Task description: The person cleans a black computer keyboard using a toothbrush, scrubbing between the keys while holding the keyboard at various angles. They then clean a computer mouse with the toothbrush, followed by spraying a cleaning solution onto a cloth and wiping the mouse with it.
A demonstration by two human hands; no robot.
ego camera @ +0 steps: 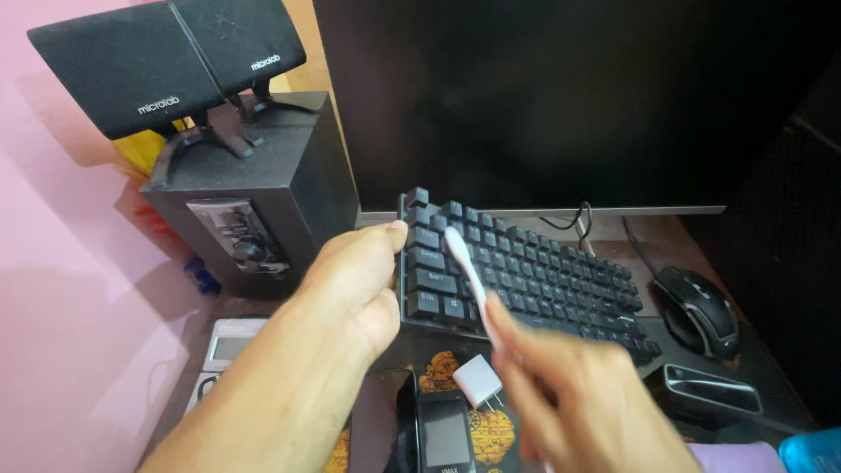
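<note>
Nearest to us, at the bottom of the frame, our right hand (587, 394) is closed around the handle of a white toothbrush (469, 271), fingers pinched low on the stem while the bristled head points up and left over the black keyboard (534, 280). Our left hand (355, 285) grips the left edge of that keyboard, thumb along the side and fingertips on its upper corner, so the board sits tilted on the counter (762, 359).

We judge the toothbrush to be light, stiff plastic with a little flex near the neck; held far back as it is, the head will wander, so a grip closer to the middle would give steadier strokes between the keys. The keyboard looks rigid and moderately heavy, with keycaps that could pop loose under hard prying; its bare side edge is the sound place to hold, clear of the keys.

Below the keyboard lie a small white charger plug (477, 379) and a small dark phone (445, 434). A black mouse (698, 308) rests at the right, a dark monitor (561, 96) fills the top, and black speakers (166, 61) stand on a subwoofer (254, 210) at the upper left.
</note>
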